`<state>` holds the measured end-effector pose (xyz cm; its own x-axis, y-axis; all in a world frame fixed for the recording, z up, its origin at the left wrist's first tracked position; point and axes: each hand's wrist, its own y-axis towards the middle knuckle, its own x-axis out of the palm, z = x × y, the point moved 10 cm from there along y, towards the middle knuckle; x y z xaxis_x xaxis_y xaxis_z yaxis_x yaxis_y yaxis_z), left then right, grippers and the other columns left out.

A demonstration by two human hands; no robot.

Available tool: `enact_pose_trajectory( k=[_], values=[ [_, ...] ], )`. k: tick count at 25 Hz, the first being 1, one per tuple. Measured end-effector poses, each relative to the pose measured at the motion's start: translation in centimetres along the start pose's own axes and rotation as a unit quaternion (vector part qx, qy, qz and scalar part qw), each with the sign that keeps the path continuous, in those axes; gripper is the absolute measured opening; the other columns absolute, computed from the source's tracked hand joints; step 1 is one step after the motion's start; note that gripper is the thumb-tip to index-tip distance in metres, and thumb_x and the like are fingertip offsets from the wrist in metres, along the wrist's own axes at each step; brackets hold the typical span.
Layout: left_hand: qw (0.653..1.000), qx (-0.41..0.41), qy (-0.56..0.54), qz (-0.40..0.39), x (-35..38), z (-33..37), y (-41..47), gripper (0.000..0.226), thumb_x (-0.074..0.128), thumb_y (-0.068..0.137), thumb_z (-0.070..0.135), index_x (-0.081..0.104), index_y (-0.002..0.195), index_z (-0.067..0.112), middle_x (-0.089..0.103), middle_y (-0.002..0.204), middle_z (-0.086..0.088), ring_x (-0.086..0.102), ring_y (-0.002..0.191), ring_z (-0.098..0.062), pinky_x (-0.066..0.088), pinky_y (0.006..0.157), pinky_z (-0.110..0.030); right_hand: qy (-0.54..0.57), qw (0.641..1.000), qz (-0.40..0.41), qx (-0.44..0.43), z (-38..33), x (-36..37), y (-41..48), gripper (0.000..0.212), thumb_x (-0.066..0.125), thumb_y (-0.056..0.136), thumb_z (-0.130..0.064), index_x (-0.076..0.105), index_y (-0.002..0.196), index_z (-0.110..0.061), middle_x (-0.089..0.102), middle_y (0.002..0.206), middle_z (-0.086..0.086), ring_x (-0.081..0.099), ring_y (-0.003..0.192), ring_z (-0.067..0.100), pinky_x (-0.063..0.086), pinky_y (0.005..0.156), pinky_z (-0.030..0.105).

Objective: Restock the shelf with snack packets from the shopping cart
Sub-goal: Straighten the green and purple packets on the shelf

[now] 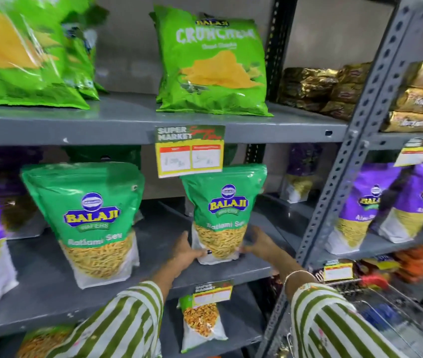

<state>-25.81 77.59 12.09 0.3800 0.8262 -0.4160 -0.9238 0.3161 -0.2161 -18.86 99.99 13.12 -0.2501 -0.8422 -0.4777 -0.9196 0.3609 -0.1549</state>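
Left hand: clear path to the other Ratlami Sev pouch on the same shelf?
Probably yes. The left hand is on the held Ratlami Sev pouch; only bare shelf lies between it and the other Ratlami Sev pouch, though it must let go first.

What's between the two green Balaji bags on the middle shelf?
Nothing stands between them. In the head view, only bare grey shelf shows between the left green bag and the right green bag, which both hands are holding.

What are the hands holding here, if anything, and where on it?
Both hands, left hand and right hand, hold the green Ratlami Sev packet by the two sides of its lower end, upright on the middle shelf.
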Motion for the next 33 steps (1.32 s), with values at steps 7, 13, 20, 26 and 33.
enact_pose_trajectory(
  k=[7,13,20,26,33],
  values=[
    [0.993,0.042,0.044,0.101,1.3,2.5,-0.5,0.049,0.08,0.064,0.018,0.062,0.104,-0.002,0.068,0.111,-0.02,0.063,0.101,-0.032,0.051,0.081,-0.038,0.011,0.999,0.032,-0.028,0.9,-0.6,1.1,0.049,0.081,0.062,-0.004,0.06,0.106,0.0,0.066,0.115,0.02,0.061,0.101,0.024,0.049,0.097,0.04],
    [0.994,0.057,0.041,0.088,1.7,2.9,-0.2,0.052,0.084,0.059,0.021,0.065,0.103,0.0,0.07,0.11,-0.019,0.065,0.099,-0.031,0.055,0.085,-0.044,0.043,0.999,0.022,0.003,1.2,-0.7,0.4,0.061,0.084,0.061,-0.014,0.056,0.114,-0.002,0.064,0.119,0.015,0.059,0.112,0.029,0.046,0.101,0.049],
    [0.998,0.032,0.029,0.045,2.0,1.8,-1.0,0.046,0.076,0.07,0.016,0.058,0.109,0.0,0.064,0.119,-0.019,0.06,0.107,-0.032,0.048,0.082,-0.034,0.028,0.999,0.031,0.007,-0.1,0.1,-1.5,0.064,0.081,0.064,-0.014,0.051,0.119,0.0,0.061,0.124,0.015,0.057,0.116,0.029,0.046,0.1,0.049],
    [0.999,0.026,0.018,0.042,1.6,1.9,-1.1,0.051,0.075,0.07,0.019,0.055,0.114,0.003,0.063,0.121,-0.017,0.059,0.109,-0.032,0.05,0.09,-0.039,0.008,0.999,0.026,0.036,0.1,0.2,-1.1,0.084,0.085,0.054,-0.039,0.05,0.121,-0.001,0.061,0.124,0.014,0.058,0.113,0.028,0.052,0.093,0.046],
    [0.999,0.004,0.034,0.036,-4.7,-0.8,-5.1,0.024,0.076,0.068,0.031,0.063,0.068,0.012,0.067,0.07,-0.012,0.068,0.078,-0.028,0.052,0.069,-0.03,-0.155,0.895,-0.28,0.312,-0.2,7.7,-8.9,0.033,0.054,0.087,-0.038,0.051,0.074,-0.008,0.064,0.039,0.004,0.062,0.068,0.017,0.049,0.056,0.028]
  ],
)
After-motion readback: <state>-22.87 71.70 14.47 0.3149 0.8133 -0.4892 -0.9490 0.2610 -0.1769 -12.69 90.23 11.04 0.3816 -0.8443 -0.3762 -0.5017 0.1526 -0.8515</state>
